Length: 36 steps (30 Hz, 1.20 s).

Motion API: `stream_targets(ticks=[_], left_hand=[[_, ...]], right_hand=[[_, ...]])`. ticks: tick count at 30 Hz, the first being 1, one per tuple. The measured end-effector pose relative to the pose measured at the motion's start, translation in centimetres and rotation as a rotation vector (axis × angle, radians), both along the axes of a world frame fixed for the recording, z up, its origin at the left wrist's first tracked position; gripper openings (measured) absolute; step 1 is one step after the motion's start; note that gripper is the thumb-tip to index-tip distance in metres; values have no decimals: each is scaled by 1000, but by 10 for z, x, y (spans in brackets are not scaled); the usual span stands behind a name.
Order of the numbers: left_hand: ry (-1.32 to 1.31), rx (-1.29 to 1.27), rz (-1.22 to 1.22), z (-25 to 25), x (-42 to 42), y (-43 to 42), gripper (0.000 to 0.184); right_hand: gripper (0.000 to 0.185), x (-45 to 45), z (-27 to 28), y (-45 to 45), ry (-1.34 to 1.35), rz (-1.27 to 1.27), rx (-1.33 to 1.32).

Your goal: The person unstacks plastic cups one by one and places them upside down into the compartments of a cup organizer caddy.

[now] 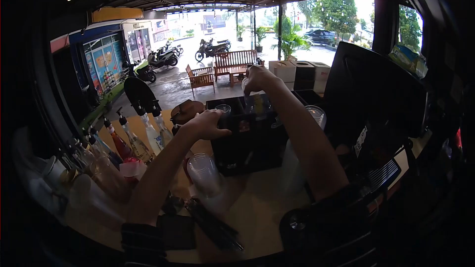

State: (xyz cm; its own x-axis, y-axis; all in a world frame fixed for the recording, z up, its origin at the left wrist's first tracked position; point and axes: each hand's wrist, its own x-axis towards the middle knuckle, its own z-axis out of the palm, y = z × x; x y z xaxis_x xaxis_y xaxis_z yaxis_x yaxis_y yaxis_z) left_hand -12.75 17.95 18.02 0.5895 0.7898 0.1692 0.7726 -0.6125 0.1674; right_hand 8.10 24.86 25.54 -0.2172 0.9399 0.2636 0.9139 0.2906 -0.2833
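Observation:
My left hand (210,123) reaches to the left part of a black box (237,151), its thumb apart from the fingers, beside the rim of a clear cup (223,109). What its fingertips touch is hard to see. Higher up and further right, my right hand (262,79) is bent downward over the back of the box, its fingers round the top of a clear cup (246,87). Stacked clear plastic cups (204,174) stand in front of the box. Another tall stack of clear cups (315,114) is partly behind my right forearm.
Pump bottles (129,136) line the left side of the wooden counter (247,207). A brown object (187,111) lies left of the box. A large black screen (378,94) stands at the right. Dark slim items (215,222) lie near the front. Beyond are wooden benches (235,62) and motorcycles.

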Motion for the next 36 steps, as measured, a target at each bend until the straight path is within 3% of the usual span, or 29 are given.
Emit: stream_targets(ticks=[3, 5, 15, 17, 21, 27, 29, 33, 35, 36], left_hand=[[14, 39, -28, -2, 0, 2, 73], [44, 70, -9, -3, 1, 2, 73], [39, 34, 58, 7, 5, -12, 68], [70, 33, 39, 11, 5, -15, 83], [18, -28, 44, 13, 3, -15, 83], [7, -45, 55, 10, 2, -16, 84], [-10, -87, 47, 9, 1, -12, 87], [-60, 15, 44, 5, 0, -12, 73], [-13, -95, 50, 11, 3, -16, 92], [-15, -95, 54, 8, 2, -15, 92]], right_hand=[[48, 3, -9, 11, -104, -29, 1], [68, 6, -9, 7, -161, -15, -207], [61, -1, -23, -10, -255, -69, -121], [60, -2, -17, -15, -235, -77, -167], [54, 0, -16, -15, -110, -138, -297], [45, 0, -25, 10, -247, -111, -376], [44, 0, -38, 3, -210, -122, -296], [44, 7, -54, 8, -139, -130, -192], [45, 11, -60, 12, -103, -127, -175], [45, 11, -59, 8, -88, -124, -167]])
